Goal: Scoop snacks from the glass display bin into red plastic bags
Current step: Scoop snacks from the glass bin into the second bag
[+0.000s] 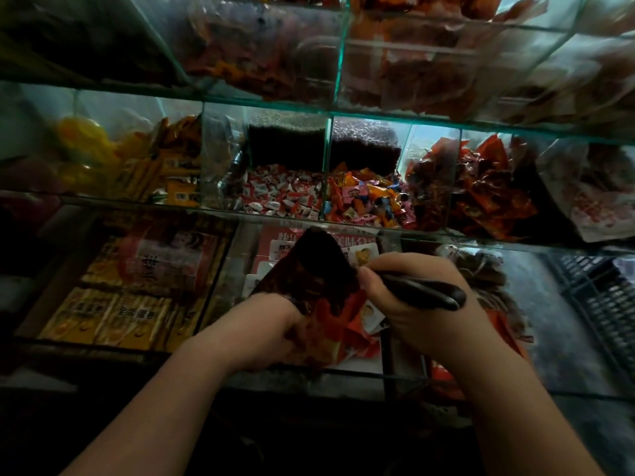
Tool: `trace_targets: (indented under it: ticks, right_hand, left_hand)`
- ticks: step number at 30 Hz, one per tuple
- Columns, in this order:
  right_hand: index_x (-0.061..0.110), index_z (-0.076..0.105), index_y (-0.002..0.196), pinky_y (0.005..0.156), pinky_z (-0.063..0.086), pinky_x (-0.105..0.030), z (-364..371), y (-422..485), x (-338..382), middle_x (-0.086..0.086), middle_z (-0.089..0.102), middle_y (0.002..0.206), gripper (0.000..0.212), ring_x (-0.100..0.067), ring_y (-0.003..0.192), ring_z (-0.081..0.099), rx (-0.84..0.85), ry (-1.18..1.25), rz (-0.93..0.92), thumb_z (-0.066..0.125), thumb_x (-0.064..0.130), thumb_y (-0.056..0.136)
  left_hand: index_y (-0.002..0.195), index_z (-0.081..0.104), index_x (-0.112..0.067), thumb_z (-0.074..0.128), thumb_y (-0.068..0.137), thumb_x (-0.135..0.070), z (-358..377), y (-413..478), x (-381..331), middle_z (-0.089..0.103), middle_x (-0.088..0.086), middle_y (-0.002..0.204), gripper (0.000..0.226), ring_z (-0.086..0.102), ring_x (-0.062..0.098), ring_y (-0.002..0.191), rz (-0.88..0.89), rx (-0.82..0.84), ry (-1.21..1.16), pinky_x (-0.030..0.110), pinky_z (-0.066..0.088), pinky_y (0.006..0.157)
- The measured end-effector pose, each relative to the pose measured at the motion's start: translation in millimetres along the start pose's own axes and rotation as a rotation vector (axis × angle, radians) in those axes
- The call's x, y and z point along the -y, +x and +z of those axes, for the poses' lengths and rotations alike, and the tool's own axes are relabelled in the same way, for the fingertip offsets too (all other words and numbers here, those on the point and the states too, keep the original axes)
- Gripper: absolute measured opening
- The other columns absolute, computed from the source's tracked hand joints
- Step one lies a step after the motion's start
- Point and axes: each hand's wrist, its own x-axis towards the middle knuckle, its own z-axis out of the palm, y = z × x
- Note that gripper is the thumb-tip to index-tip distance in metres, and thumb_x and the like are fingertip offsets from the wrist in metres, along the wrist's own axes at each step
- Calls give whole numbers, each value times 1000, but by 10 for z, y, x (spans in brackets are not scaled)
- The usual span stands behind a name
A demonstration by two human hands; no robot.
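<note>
Red crinkled plastic bag (338, 324) is hanging in the left hand (271, 328), whose fingers are pinching its bunched edge over the low glass display bin (343, 374). The right hand (422, 324) is gripping the handle of a dark plastic scoop (422, 292), its bowl tilting towards the bag's mouth. Red-and-white wrapped snacks (285, 252) are lying in the bin beneath. Behind, dim glass shelves are holding small white-and-red candies (281, 195) and multicoloured sweets (364, 197).
</note>
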Motion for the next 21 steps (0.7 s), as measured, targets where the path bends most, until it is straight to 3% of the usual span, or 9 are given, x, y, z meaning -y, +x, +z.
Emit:
trace_targets:
  ticks: [4,7,10,13,15,17,19,20,21]
  right_hand:
    - [34,73,81,60,55,-21,38,141,-237,12,71,71,15,-3,68,67,70,-231,186,66,44,91]
    - [37,70,77,51,48,-11,62,117,-299,13,69,66,15,4,66,65,-31,-249,264,68,47,89]
    - [35,70,79,56,51,-17,182,77,-330,12,70,70,19,0,66,66,-71,-338,314,67,52,88]
    - [28,73,78,60,49,-20,319,-14,-370,13,70,73,26,-1,70,64,-22,-333,388,69,52,87]
    - [25,73,75,59,49,-20,335,-52,-429,12,70,72,28,0,67,63,-20,-289,428,68,50,88]
    - [22,73,74,58,52,-23,333,-68,-465,10,70,70,31,-2,65,63,-33,-248,452,66,48,88]
    - [17,72,74,59,55,-27,358,-86,-493,6,69,68,36,-6,63,64,-37,-257,458,63,49,88]
    - [16,71,74,58,55,-27,373,-101,-499,5,69,68,37,-8,62,64,-38,-272,464,61,50,86]
    - [16,70,74,58,55,-28,387,-113,-496,5,68,68,39,-10,62,64,-38,-281,476,59,51,85]
  left_hand:
    - [97,79,-32,68,84,-24,77,-222,-203,71,-16,96,19,63,8,95,274,-209,-18,31,49,88]
    - [100,78,-33,64,87,-29,284,-282,-463,71,-16,100,19,60,7,96,304,-349,-47,35,49,87]
    - [108,75,-36,59,93,-44,350,-303,-505,69,-18,107,24,57,3,104,158,-260,-115,32,42,96]
    - [105,70,-43,53,86,-70,286,-382,-436,68,-27,94,37,62,-6,88,61,-263,-361,22,51,80]
    - [97,71,-40,55,89,-63,255,-391,-401,68,-24,84,30,63,-6,80,-55,-478,-494,28,56,72]
    - [102,67,-38,67,89,-46,258,-275,-324,59,-23,96,16,57,-1,93,-241,-762,-354,36,57,82]
    - [129,54,-33,75,84,-44,232,-123,-228,51,-11,118,51,50,13,114,-487,-630,-320,41,51,97]
    - [132,52,-31,76,84,-44,204,-41,-203,52,-9,120,55,52,16,115,-571,-478,-400,40,50,96]
    - [125,58,-28,73,87,-39,185,39,-199,57,-8,112,42,58,16,107,-605,-359,-471,37,51,90]
